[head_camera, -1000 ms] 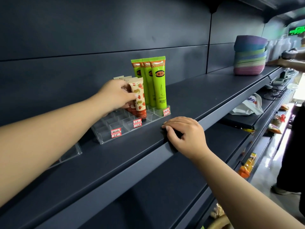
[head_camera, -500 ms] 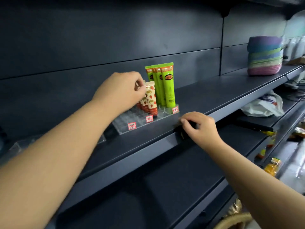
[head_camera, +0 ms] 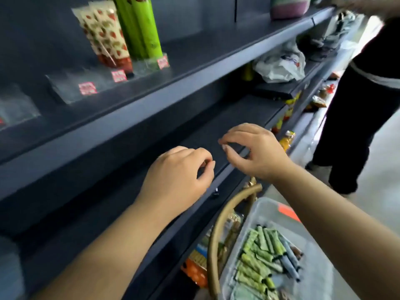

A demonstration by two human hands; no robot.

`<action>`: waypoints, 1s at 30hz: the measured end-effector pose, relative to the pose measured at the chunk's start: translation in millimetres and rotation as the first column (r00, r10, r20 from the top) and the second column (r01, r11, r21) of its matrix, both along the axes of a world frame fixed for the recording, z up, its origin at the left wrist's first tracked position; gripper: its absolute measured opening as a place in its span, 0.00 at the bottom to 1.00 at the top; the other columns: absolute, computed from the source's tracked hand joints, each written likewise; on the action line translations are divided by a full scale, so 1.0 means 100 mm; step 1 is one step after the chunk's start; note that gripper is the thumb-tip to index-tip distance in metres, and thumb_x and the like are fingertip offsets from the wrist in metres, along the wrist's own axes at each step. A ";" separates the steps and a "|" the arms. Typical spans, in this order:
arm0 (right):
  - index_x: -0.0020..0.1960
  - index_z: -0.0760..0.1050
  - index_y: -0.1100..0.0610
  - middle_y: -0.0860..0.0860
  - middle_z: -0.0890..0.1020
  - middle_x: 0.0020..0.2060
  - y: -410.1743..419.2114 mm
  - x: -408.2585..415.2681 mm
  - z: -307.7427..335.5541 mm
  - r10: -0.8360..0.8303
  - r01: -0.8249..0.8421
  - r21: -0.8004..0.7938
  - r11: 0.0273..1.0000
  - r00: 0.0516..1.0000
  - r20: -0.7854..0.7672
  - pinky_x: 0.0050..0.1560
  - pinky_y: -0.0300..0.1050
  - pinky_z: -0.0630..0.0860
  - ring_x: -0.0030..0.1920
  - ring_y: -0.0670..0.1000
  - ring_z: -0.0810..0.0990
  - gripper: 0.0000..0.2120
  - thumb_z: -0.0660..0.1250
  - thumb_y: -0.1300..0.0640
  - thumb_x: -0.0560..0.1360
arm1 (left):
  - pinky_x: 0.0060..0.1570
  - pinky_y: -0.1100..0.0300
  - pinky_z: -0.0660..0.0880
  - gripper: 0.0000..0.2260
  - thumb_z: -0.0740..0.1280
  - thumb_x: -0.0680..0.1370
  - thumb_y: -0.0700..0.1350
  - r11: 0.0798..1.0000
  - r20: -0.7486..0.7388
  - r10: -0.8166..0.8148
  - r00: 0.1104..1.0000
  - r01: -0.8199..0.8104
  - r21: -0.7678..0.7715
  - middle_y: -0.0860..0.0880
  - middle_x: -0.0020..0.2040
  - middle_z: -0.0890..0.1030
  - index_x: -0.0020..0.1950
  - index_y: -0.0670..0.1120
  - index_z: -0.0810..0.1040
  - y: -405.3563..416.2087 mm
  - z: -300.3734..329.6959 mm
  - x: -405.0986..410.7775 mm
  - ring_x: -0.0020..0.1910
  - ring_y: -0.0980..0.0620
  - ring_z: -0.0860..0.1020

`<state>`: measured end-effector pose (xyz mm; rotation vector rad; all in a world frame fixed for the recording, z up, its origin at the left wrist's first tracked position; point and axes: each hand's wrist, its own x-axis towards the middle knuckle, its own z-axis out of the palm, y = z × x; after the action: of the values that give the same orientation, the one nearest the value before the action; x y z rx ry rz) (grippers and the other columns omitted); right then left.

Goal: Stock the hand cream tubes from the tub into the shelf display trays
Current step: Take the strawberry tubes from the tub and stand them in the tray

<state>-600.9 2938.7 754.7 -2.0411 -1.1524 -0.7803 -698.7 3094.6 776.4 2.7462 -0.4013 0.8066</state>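
A clear display tray (head_camera: 71, 89) with red price labels sits on the upper dark shelf (head_camera: 194, 68). In it stand strawberry-print tubes (head_camera: 106, 35) and tall green tubes (head_camera: 138, 29) side by side. At the lower right a clear plastic tub (head_camera: 249, 226) holds several green tubes (head_camera: 255, 260) and a few grey-blue ones (head_camera: 287, 256) lying loose. My left hand (head_camera: 177, 180) and my right hand (head_camera: 253, 150) hover in front of the lower shelf, above the tub. Both hold nothing, with fingers loosely curled and apart.
A second clear tray (head_camera: 15, 105) sits at the far left of the upper shelf. A curved tan handle (head_camera: 220, 224) rises beside the tub, with packaged goods below. A white plastic bag (head_camera: 279, 63) lies on a shelf. Another person in dark clothes (head_camera: 363, 100) stands at the right.
My left hand has let go of the strawberry-print tube in the tray and dropped down. My right hand has left the shelf edge. The view has tilted down, showing the tub.
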 end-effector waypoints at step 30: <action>0.50 0.81 0.59 0.55 0.83 0.48 -1.82 -0.64 -2.51 -0.493 -0.086 -0.600 0.795 0.484 -0.723 0.48 0.51 0.77 0.48 0.58 0.80 0.09 0.63 0.60 0.73 | 0.44 0.63 0.69 0.07 0.61 0.78 0.45 0.969 -0.793 -0.059 0.606 -0.155 -0.191 0.52 0.44 0.79 0.49 0.46 0.78 -1.17 -2.51 -0.30 0.44 0.55 0.73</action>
<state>-665.4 2757.0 503.9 -2.5787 -0.5104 0.6397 -728.2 2977.8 525.7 2.5438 -0.0210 -0.4075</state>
